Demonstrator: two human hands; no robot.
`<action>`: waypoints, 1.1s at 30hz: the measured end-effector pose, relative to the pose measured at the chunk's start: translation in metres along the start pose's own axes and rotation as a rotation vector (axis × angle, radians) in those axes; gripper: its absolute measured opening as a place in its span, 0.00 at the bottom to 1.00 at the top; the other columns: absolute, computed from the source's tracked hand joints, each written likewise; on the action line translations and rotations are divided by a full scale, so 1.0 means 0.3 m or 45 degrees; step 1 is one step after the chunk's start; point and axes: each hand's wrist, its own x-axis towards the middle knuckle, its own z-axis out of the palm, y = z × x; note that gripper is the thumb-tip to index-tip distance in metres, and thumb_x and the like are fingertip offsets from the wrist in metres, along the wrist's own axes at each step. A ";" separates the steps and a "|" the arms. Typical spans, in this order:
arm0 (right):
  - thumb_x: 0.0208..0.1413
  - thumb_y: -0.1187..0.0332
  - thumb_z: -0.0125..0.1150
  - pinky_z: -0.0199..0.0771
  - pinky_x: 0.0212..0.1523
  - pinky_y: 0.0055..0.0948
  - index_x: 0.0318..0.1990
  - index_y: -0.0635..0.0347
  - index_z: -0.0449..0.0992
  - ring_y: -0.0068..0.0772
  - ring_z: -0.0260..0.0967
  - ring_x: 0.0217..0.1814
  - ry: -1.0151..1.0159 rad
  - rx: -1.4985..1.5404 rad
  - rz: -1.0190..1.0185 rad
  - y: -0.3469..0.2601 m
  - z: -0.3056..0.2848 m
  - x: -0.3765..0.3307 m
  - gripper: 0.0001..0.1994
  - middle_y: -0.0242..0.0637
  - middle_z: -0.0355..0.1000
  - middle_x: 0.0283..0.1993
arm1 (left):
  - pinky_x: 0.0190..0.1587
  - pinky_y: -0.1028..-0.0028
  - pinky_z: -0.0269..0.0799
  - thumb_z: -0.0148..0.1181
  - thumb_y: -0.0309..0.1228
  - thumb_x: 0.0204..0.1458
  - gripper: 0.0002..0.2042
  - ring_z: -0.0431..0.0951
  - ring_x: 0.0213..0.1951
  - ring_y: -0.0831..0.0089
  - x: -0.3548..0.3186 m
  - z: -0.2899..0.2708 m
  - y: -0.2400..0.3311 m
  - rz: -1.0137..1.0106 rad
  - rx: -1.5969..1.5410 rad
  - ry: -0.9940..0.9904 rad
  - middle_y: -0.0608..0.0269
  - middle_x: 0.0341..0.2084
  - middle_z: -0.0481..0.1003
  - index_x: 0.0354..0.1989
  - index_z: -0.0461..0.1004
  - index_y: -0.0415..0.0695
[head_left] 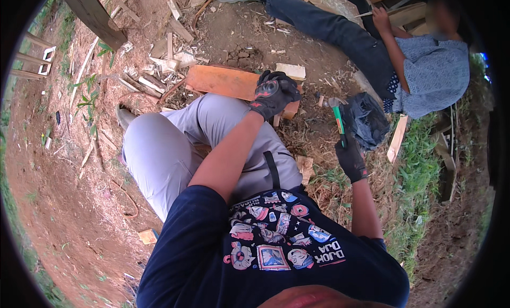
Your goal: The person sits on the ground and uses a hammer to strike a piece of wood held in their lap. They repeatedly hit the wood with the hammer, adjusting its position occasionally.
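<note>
An orange-brown wooden board (223,82) lies across the ground just beyond my knees. My left hand (273,93), in a black glove with red marks, is over the board's right end. Its fingers are curled closed, and whatever they may pinch is hidden. To the right, my right hand (350,158), gloved the same way, is wrapped round the handle of a hammer (339,119). The handle is green and black, and the metal head points away from me, apart from the board. Close beside the hammer lies a crumpled black plastic bag (366,121).
Another person (433,69) sits at the far right, one leg stretched across the back, a hand on a thin strip. Wood offcuts (154,82) litter the ground behind the board. A wooden post (95,18) stands far left; grass (414,170) grows at right.
</note>
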 end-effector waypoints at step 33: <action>0.71 0.68 0.60 0.80 0.42 0.55 0.70 0.53 0.76 0.61 0.82 0.42 0.613 -0.235 -0.834 -0.385 -0.145 -0.043 0.22 0.52 0.84 0.47 | 0.70 0.60 0.67 0.72 0.47 0.50 0.07 0.78 0.63 0.64 -0.039 0.033 -0.019 -0.029 0.072 -0.066 0.79 0.48 0.86 0.34 0.89 0.64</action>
